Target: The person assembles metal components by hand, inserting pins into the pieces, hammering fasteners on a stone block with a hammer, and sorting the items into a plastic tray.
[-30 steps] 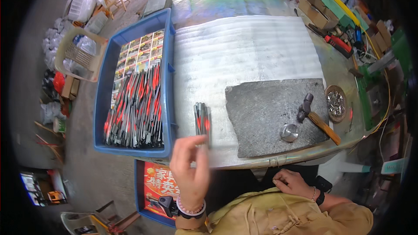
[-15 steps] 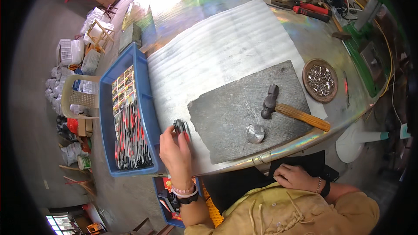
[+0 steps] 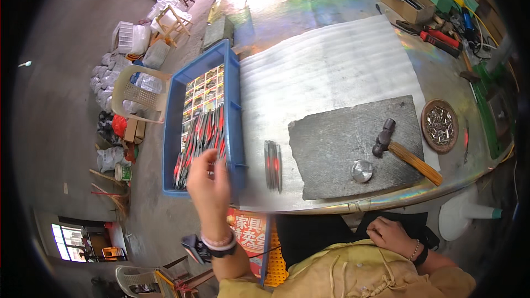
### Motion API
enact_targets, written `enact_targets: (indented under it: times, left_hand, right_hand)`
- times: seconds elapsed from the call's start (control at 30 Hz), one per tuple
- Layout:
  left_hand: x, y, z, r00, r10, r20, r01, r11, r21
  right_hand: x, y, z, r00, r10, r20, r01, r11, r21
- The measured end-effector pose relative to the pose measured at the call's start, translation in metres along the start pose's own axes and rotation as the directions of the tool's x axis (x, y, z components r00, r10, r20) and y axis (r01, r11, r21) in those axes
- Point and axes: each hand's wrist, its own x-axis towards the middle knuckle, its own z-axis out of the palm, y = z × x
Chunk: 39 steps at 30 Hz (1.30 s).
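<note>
Head view: left hand [image 3: 210, 187] above the near end of a long blue plastic tray [image 3: 234, 113], at the left edge of the worktop [image 3: 309, 11]. Fingers curled, thumb close to forefinger; too blurred to tell whether pinching a piece or bare. At and beyond the fingertips, inside the tray: slim flat black strips with red middles [image 3: 201, 132], heaped lengthwise and overlapping on paper printed with small coloured pictures [image 3: 207, 91]. Right hand [image 3: 387, 235] on the black-clothed lap [image 3: 317, 229], below the worktop's near edge, fingers loosely curled; palm hidden, so cannot tell whether gripping anything.

Step in hand, judging by the pose: handling strips at the tray. Next move calls for keeping fingertips clear of the blue rim and parting strips from overlapping neighbours.

Right of the tray, toward the worktop's near-left corner, on a white ribbed foam sheet [image 3: 342, 60]: a small side-by-side bundle of similar strips [image 3: 273, 166]. Next, a rough grey stone slab [image 3: 331, 149] by the near edge, bearing a shiny round disc [image 3: 362, 171] and a dark-headed hammer with wooden handle [image 3: 407, 158], handle jutting past the slab's right side. Toward the worktop's right edge, a round brown bowl [image 3: 424, 127] of small silvery metal bits [image 3: 440, 124], then one lone black-and-red strip [image 3: 466, 144]. Near the far-right corner, red-handled pliers [image 3: 441, 41]. In the way: the tray's right wall, between left hand and bundle.
</note>
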Motion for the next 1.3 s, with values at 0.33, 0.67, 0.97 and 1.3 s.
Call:
enact_targets:
  times: [0.33,0.67,0.97,1.3]
  left_hand:
    - [0.106,-0.111,-0.018,0.947,-0.132,0.294,0.133,0.991,0.015]
    - [0.122,-0.155,0.022,0.906,-0.222,0.361,0.127,0.955,0.268]
    - [0.117,-0.158,0.029,0.925,-0.211,0.317,0.122,0.952,0.280]
    - [0.120,-0.153,0.026,0.887,-0.268,0.375,0.127,0.924,0.361]
  right_hand:
    - [0.009,-0.014,0.013,0.995,-0.078,0.065,0.085,0.990,-0.114]
    - [0.026,-0.020,0.021,0.978,-0.065,0.196,0.095,0.984,-0.149]
    - [0.030,-0.009,0.031,0.963,-0.045,0.264,0.082,0.988,-0.133]
    - [0.022,-0.001,0.034,0.979,-0.079,0.186,0.112,0.979,-0.171]
